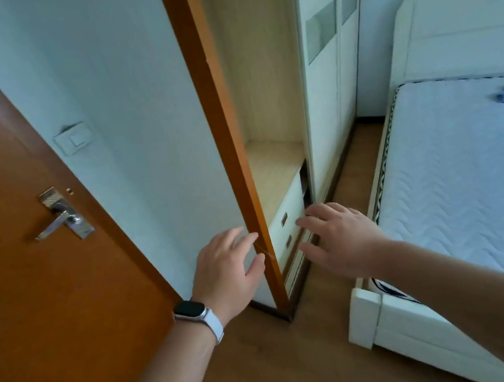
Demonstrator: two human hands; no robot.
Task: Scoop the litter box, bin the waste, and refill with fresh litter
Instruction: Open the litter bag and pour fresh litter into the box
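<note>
No litter box, scoop, bin or litter bag shows in the head view. My left hand [227,268], with a watch on its wrist, reaches forward with fingers apart, its fingertips at the orange wooden door frame [230,147]. My right hand [338,236] is stretched out beside it, fingers spread, hovering in front of the low white drawers [286,225] of a cupboard. Neither hand holds anything.
An orange door [22,262] with a metal handle [58,219] stands open on the left. A white wardrobe [324,72] stands behind the drawers. A bed with a bare mattress [468,174] fills the right. A narrow strip of wooden floor [290,367] runs between them.
</note>
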